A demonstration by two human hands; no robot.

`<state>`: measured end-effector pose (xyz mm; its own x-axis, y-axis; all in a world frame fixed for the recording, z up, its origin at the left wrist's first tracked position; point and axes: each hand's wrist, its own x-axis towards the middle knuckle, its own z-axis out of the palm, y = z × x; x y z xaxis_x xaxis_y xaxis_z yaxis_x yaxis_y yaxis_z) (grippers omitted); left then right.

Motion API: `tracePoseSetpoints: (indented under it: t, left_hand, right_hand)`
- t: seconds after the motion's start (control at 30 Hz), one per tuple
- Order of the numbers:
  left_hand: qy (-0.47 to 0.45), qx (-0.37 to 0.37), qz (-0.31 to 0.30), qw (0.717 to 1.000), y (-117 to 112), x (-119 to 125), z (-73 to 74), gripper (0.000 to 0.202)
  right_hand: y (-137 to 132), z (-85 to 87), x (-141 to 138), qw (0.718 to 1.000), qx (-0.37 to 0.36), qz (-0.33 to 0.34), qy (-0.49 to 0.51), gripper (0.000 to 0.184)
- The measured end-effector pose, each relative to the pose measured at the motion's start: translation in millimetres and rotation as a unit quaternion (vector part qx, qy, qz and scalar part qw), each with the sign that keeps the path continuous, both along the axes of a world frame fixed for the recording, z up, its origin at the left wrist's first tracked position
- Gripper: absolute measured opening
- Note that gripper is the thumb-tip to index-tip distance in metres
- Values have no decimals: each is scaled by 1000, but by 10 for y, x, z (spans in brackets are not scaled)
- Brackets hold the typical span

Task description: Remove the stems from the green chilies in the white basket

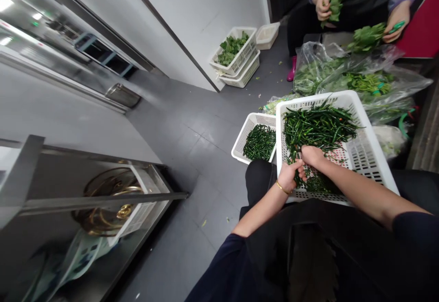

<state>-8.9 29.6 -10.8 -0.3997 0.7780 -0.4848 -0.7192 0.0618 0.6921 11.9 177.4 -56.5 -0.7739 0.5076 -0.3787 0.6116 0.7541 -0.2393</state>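
Observation:
A large white basket rests over my lap, holding a heap of thin green chili peppers toward its far side. Over its near left corner, my left hand is closed with curled fingers around green chili peppers. My right hand is beside it, fingers closed and pinched at the chilies just above my left hand; its fingertips are partly hidden. Small chilies and stems lie in the basket below my hands. Left of it, a smaller white basket on the floor holds more green chilies.
Across from me a person's hands hold leafy greens above plastic bags of vegetables. Stacked white baskets with greens stand by the wall. At left is a metal shelf. Leaf scraps dot the grey floor.

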Motion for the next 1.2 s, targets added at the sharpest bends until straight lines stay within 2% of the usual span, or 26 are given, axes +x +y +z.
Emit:
tracePoseSetpoints:
  t: [0.1, 0.2, 0.3, 0.4, 0.53, 0.63, 0.7, 0.87, 1.03, 1.2]
  left_hand:
    - [23, -20, 35, 999, 27, 19, -46, 41]
    - [67, -38, 68, 995, 99, 41, -99, 47]
    - [116, -49, 59, 990, 180, 77, -124, 45]
    - [122, -52, 69, 989, 215, 115, -114, 42]
    - [87, -46, 94, 991, 165, 100, -87, 40]
    - [20, -41, 42, 998, 109, 33, -65, 38]
    - [-4, -31, 11, 999, 102, -9, -50, 36]
    - [9, 0, 102, 995, 210, -23, -23, 34]
    - [8, -7, 164, 986, 357, 41, -54, 36]
    - [-1, -21, 168, 986, 435, 52, -106, 37]
  right_hand:
    - [-25, 101, 126, 1000, -3, 10, 11, 34]
    - [-116, 216, 440, 997, -11, 55, 50, 30]
    - [-222, 287, 741, 990, -29, 72, 120, 27]
    - [-270, 286, 887, 984, -71, 58, 154, 28]
    - [-306, 271, 929, 980, -64, 91, 167, 37]
    - [-324, 298, 949, 959, -60, 168, 218, 33]
    - [-295, 322, 948, 951, -72, 193, 230, 32]
    - [-159, 348, 851, 967, -49, 136, 208, 32]
    - [-173, 334, 753, 978, -14, 105, 177, 26]
    - [-167, 383, 776, 990, -9, 101, 97, 20]
